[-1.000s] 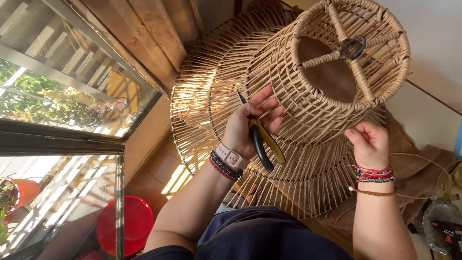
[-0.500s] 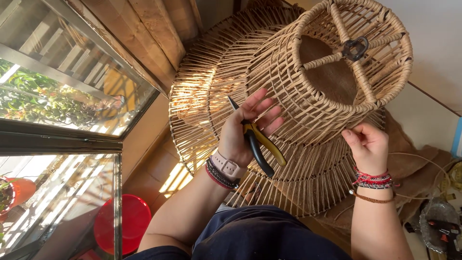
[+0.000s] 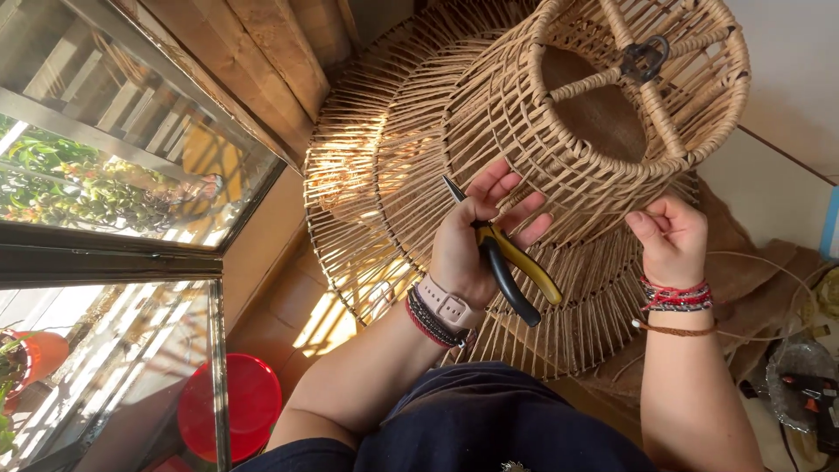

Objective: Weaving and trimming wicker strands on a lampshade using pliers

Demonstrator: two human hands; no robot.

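Observation:
A large woven rattan lampshade [image 3: 419,149] lies on its side across my lap, its narrow ring end with a dark metal fitting [image 3: 645,59] turned toward me. My left hand [image 3: 476,245] rests against the shade's wall and grips pliers with yellow and black handles [image 3: 516,275], their tip pointing up and left into the weave. My right hand [image 3: 673,236] is closed at the shade's lower right side, pinching a thin rattan strand; what lies inside the fist is hidden.
A glass window [image 3: 114,175] with a metal frame runs along the left. A red round tub [image 3: 232,415] stands on the floor below. Brown cloth and loose strands [image 3: 752,280] lie at the right, with a glue gun [image 3: 808,389] near the right edge.
The shade and both hands have shifted slightly up and right in view. My left hand's fingers have spread a little over the weave, still holding the pliers.

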